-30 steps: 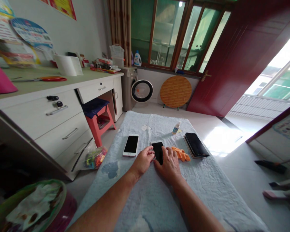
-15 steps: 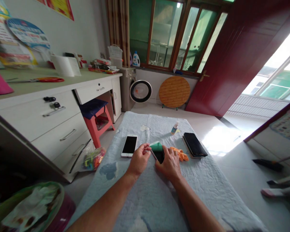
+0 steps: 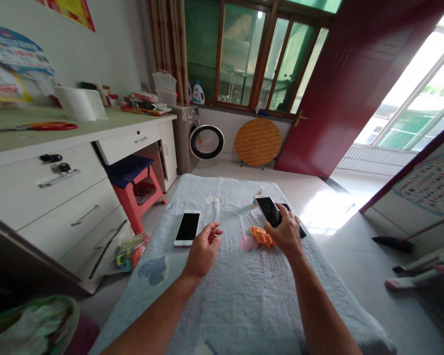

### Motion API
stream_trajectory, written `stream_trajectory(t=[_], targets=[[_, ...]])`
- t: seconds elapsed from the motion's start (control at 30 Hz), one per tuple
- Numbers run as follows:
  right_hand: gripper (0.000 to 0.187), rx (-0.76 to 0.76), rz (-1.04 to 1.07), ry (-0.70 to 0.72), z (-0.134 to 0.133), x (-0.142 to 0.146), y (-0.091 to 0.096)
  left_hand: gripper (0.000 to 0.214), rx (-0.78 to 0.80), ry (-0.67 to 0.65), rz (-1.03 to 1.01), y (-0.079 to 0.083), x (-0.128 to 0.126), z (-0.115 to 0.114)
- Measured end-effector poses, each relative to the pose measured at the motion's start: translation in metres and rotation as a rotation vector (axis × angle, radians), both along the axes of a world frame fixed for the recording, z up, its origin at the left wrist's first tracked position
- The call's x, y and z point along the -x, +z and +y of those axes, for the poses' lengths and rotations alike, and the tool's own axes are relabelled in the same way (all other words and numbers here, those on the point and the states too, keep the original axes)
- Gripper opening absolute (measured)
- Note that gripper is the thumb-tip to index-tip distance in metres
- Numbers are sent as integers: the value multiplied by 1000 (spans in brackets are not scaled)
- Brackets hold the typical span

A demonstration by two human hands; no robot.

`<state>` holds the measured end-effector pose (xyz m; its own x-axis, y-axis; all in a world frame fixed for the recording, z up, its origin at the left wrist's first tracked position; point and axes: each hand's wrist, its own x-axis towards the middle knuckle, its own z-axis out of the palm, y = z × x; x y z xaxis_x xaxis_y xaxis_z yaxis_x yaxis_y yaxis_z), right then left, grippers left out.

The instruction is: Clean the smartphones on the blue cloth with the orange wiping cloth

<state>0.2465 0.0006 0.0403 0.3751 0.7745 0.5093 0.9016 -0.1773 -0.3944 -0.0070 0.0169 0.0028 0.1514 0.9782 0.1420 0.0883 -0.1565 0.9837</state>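
My right hand grips a white-edged smartphone with a dark screen, tilted over the right side of the cloth-covered table. Partly hidden behind that hand is a black phone. An orange cloth lies crumpled just left of my right wrist. My left hand rests near the table's middle, fingers loosely curled and apart, with nothing in them. Beside it, to the left, another white smartphone lies face up. A small spray bottle is mostly covered by the held phone.
A desk with drawers runs along the left, with a red stool under it. At lower left stands a filled waste bin. A washing machine with its round door open and a round wooden tabletop are at the back.
My right hand has carried the smartphone from the table's middle to the right, over the black phone. My left hand has let go of it and stays near the middle.
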Motion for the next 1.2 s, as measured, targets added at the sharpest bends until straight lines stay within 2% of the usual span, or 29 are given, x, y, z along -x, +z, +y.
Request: stream_trajectory(t=[0.17,0.33,0.47,0.7,1.07,1.2], targets=[[67,73,-44,-184,6,-52,6,42,-5,-14,-7,-2,0,-1],[66,144,-22,-283,5,-75,-10,40,-21,-21,34,-6,0,0],[66,202,-38,-292,5,-75,-20,40,-19,-29,54,-8,0,0],[65,270,-59,-304,10,-68,-22,41,-8,-25,36,-9,0,1],[64,264,-47,-294,11,-67,-27,42,11,-4,15,-5,-1,-1],[67,252,-54,-294,9,-67,-28,40,-44,10,65,-2,0,-2]])
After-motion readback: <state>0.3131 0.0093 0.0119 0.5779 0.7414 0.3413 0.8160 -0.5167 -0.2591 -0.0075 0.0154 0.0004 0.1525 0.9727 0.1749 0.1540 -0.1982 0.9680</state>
